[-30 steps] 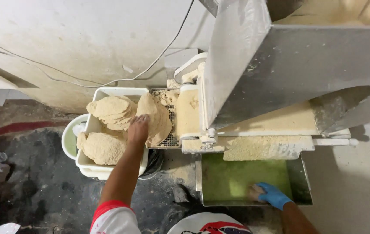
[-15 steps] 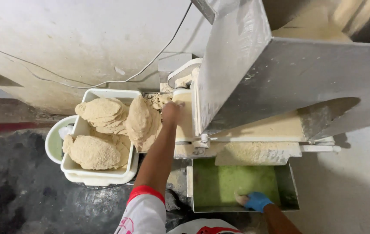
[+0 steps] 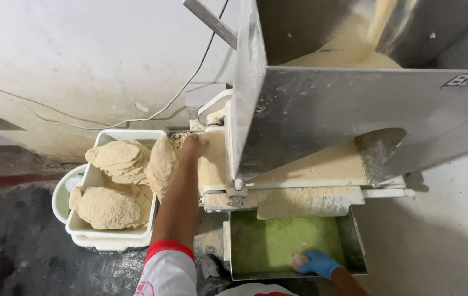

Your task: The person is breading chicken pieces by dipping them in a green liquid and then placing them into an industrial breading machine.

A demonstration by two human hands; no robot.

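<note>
Left hand [image 3: 194, 147] is rested loose on the dough sheet [image 3: 212, 164]; a dough bit [image 3: 298, 260] is gripped by the gloved right hand [image 3: 317, 263].

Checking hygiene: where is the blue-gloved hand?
In the head view, lower right: the blue-gloved hand rests inside the green tray beneath the metal machine.

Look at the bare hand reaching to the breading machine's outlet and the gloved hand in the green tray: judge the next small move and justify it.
Probably the left hand should lift the breaded piece at the outlet and carry it to the white tub, where similar breaded pieces are already piled. The right hand, gloved blue, is occupied in the green tray.
</note>
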